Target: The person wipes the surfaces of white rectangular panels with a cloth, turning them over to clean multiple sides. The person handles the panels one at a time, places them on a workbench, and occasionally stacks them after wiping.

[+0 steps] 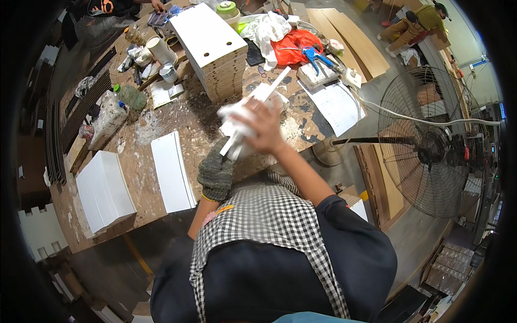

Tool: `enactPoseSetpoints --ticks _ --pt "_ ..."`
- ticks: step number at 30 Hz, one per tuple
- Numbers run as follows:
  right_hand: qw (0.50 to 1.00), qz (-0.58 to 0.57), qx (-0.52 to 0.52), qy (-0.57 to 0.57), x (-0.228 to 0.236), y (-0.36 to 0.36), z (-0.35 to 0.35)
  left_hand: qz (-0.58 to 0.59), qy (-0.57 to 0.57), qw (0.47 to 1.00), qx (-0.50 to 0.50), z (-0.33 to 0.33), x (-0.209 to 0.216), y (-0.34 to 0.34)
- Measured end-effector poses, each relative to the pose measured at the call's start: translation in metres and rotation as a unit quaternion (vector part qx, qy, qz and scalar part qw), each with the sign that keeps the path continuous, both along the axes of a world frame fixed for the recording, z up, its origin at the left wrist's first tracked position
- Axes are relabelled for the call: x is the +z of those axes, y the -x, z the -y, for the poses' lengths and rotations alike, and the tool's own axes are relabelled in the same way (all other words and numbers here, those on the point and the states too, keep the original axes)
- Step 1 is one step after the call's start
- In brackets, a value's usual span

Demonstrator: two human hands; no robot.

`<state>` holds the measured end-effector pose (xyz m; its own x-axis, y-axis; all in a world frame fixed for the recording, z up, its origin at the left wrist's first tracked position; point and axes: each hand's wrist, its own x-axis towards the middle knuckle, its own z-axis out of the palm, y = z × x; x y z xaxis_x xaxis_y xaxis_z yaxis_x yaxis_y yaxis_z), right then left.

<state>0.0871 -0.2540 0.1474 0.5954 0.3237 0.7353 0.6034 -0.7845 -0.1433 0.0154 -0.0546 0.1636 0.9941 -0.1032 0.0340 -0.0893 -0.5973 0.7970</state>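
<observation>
We bend our right arm inward from the elbow, the bare forearm slanting up and leftward over the workbench's (144, 153) near edge, so that the right hand (263, 126) sits in front of our checked apron (264, 215). Our left forearm rises more steeply, and the left hand (216, 175), in a grey knitted glove, lies just below and left of the right one.

The right fingers, blurred, are curled over a crumpled white cloth (230, 125), gripping it against a narrow white strip (276, 83). That strip slants above the bench, its upper end pointing away and to the right, its lower end by the glove. The left fingers are hidden, so we cannot tell how firmly they close.

Beyond our hands stands a tall stack of white-topped boards (207, 35); to the left lie a few white panels (172, 169).
</observation>
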Motion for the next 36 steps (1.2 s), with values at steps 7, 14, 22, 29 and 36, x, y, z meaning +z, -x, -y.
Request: enactPoseSetpoints --ticks 7,14,22,29,36 --pt "0.856 -0.306 -0.316 -0.273 -0.033 -0.073 0.225 0.312 -0.142 0.916 -0.206 -0.008 -0.009 -0.001" --pt "0.726 -0.491 -0.048 -0.479 0.052 -0.069 0.180 0.345 -0.153 0.902 -0.210 -0.007 -0.062 0.004" --pt "0.948 -0.309 -0.033 0.072 -0.043 -0.007 -0.017 0.326 -0.165 0.917 -0.161 0.003 -0.094 -0.022" --pt "0.839 -0.462 0.000 -0.286 0.032 -0.055 0.068 0.206 -0.042 0.956 0.204 -0.004 -0.074 0.022" --pt "0.911 -0.353 -0.133 0.169 -0.033 -0.032 -0.015 -0.367 0.664 0.621 0.196 -0.014 -0.084 0.016"
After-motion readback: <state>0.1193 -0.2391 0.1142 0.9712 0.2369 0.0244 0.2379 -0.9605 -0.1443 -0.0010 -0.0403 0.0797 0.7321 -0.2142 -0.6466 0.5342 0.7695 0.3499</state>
